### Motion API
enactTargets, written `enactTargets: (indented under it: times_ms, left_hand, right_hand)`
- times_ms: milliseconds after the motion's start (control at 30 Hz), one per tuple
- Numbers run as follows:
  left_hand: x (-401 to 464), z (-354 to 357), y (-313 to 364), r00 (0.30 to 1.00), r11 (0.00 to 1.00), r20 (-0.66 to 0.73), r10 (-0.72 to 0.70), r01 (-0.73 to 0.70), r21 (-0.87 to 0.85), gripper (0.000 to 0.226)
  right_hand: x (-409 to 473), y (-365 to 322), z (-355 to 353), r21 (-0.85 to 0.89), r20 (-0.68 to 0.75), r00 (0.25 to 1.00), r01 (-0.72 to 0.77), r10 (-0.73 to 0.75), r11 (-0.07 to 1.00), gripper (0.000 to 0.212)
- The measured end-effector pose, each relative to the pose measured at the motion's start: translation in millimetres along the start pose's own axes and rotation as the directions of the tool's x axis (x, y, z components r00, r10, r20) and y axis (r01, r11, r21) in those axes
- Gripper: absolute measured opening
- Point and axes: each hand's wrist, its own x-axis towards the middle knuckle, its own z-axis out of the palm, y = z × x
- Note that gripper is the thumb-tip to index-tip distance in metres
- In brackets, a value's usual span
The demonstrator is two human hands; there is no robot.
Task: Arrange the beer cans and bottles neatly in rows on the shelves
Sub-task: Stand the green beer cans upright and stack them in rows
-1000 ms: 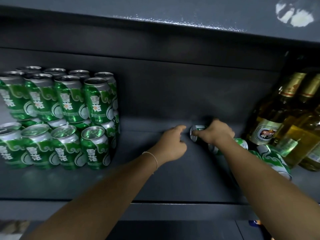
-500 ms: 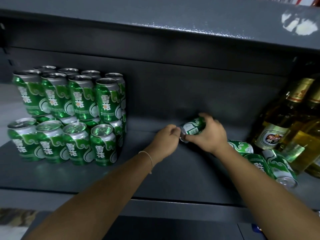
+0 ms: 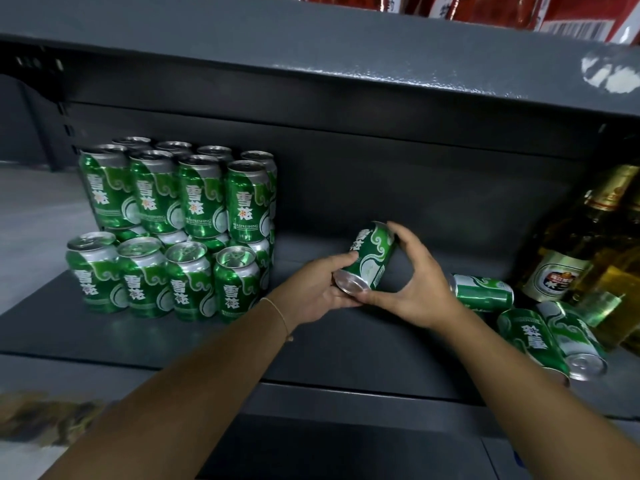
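Since the earlier frame, we have lifted the can (image 3: 371,258) clear of the shelf (image 3: 194,336) and tilted it base-first toward us.

Both hands are closed on it: left hand (image 3: 320,292) cups the base, right hand (image 3: 415,284) spans the side wall. We judge it rigid, smooth, possibly slippery; hold mid-body. Stacked cans (image 3: 173,230) stand left; loose cans (image 3: 535,334) lie right, beside the bottles (image 3: 575,244).
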Motion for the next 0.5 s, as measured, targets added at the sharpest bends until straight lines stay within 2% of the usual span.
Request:
enactTargets:
  times_ms: [133,200,267,333,400,500]
  left_hand:
    - [-8.3,-13.1,-0.5,0.994,0.994,0.004,0.111,-0.111,0.022,0.038]
    - [-12.9,-18.6,-1.6,0.988,0.986,-0.004,0.155,-0.155,0.063,0.040]
    - [-18.3,-21.6,-2.6,0.979,0.974,-0.031,0.203,-0.198,0.113,0.047]
    - [-23.9,-22.2,-4.0,0.956,0.944,-0.070,0.285,-0.268,0.192,0.051]
    - [-28.9,-22.6,-6.0,0.919,0.898,-0.093,0.384,-0.348,0.268,0.052]
    - [-37.4,-24.2,-5.5,0.853,0.823,-0.098,0.512,-0.456,0.338,0.052]
  right_hand:
    - [2.8,-4.9,-1.3,0.018,0.091,0.995,-0.045,0.044,0.999,0.122]
    - [4.2,-9.7,-1.4,0.153,0.138,0.987,-0.101,0.079,0.983,0.123]
    - [6.4,-22.4,1.0,0.365,0.140,0.980,-0.186,0.144,0.912,0.111]
    - [11.4,-37.9,6.7,0.528,0.089,0.958,-0.279,0.274,0.802,0.091]
    - [17.0,-48.9,12.5,0.606,0.067,0.920,-0.345,0.386,0.717,0.082]
    - [21.6,-65.9,17.4,0.645,0.116,0.897,-0.394,0.426,0.655,0.068]
